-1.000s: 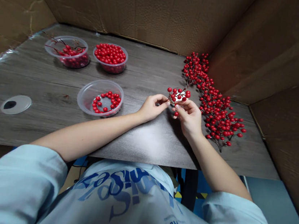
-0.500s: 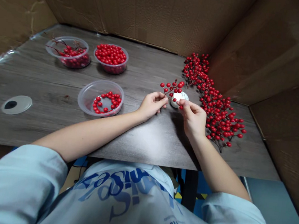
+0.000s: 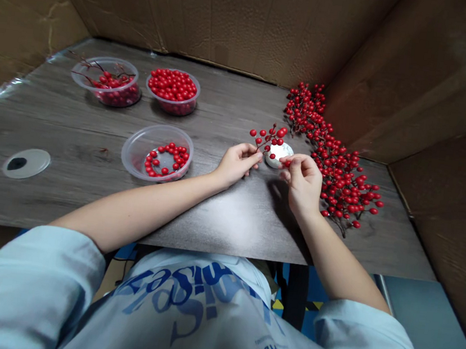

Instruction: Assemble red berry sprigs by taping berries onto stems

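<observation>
My left hand [image 3: 239, 165] is closed around the stem of a red berry sprig [image 3: 268, 139], which stands up from the fingertips with several berries on thin brown twigs. My right hand [image 3: 303, 184] pinches a single red berry [image 3: 287, 163] between thumb and forefinger. Between the two hands sits a small white dish [image 3: 278, 153] with white contents, partly hidden by the sprig and the right fingers. Close to my right hand lies a long pile of red berry sprigs [image 3: 335, 170].
Left of my hands stands a clear tub [image 3: 131, 151] with loose red berries. Behind it are a tub full of berries [image 3: 172, 85] and a tub with berries and bare twigs [image 3: 111, 89]. A round lid-like disc [image 3: 36, 164] lies far left. Cardboard walls [image 3: 218, 20] enclose the table.
My right hand has turned slightly and its fingers have shifted around the berry, with the berry now a little higher and farther right. My left hand and the sprig have stayed nearly still.
</observation>
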Demonstrator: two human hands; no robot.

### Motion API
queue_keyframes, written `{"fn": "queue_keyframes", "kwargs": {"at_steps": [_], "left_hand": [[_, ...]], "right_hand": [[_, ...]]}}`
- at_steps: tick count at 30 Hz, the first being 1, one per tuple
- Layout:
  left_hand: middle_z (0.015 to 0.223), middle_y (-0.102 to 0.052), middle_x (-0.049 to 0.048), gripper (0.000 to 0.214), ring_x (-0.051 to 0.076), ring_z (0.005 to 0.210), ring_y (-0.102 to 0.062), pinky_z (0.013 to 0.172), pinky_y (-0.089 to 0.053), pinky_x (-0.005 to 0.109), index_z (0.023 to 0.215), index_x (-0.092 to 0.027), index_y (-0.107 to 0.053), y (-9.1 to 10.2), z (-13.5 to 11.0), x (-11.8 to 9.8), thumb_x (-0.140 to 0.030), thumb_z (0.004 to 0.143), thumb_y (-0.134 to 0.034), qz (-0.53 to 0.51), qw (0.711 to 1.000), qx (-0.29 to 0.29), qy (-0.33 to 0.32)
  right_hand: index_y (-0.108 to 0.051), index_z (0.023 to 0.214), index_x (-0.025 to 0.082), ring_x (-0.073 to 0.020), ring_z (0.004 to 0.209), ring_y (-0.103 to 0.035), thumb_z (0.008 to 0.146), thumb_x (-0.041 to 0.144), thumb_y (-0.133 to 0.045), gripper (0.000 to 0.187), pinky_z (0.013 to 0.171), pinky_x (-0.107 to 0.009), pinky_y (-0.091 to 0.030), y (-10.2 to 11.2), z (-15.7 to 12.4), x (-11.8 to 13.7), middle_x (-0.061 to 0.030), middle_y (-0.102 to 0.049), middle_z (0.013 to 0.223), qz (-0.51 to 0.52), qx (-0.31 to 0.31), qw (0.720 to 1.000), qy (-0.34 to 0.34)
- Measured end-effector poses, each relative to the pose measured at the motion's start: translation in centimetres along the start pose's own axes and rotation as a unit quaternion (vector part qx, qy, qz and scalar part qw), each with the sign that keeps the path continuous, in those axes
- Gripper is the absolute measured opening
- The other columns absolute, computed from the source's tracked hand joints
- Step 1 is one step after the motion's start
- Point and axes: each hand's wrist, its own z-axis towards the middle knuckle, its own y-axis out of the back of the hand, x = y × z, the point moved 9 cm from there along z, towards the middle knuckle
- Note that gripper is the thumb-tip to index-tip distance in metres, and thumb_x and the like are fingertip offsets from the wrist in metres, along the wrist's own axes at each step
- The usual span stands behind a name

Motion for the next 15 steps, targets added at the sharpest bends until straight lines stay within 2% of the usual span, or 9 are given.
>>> {"fn": "queue_keyframes", "kwargs": {"at_steps": [4, 10, 15], "left_hand": [[0.064, -0.056, -0.0022, 0.006, 0.004, 0.051, -0.05, 0.037, -0.034, 0.013, 0.075, -0.013, -0.053, -0.1, 0.0, 0.0, -0.017, 0.077, -0.057, 0.005, 1.0, 0.006, -0.011], [0.059, -0.053, -0.0036, 0.012, 0.004, 0.05, -0.047, 0.049, -0.04, 0.016, 0.066, -0.014, -0.051, -0.4, -0.1, -0.8, -0.016, 0.076, -0.058, 0.027, 0.998, 0.019, -0.057], [0.057, -0.053, -0.004, 0.011, 0.006, 0.052, -0.048, 0.055, -0.042, 0.019, 0.067, -0.015, -0.052, -0.7, -0.3, -1.0, -0.02, 0.073, -0.059, 0.058, 0.995, 0.03, -0.072]], "right_hand": [[-0.053, 0.074, 0.022, -0.0094, 0.049, -0.047, 0.078, 0.049, -0.059, 0.028, 0.045, -0.023, -0.039, -0.2, -0.5, 1.7, 0.0026, -0.052, 0.06, -0.082, 0.005, 0.995, 0.065], [-0.062, 0.081, 0.02, -0.0125, 0.064, -0.057, 0.075, 0.027, -0.066, 0.009, 0.053, -0.024, -0.045, -0.7, -1.4, 3.5, -0.0009, -0.065, 0.078, -0.219, -0.014, 0.96, 0.174], [-0.067, 0.08, 0.022, -0.0156, 0.067, -0.06, 0.076, 0.029, -0.066, 0.008, 0.058, -0.029, -0.049, -0.7, -1.8, 4.0, -0.0033, -0.068, 0.081, -0.281, -0.027, 0.931, 0.231]]}}
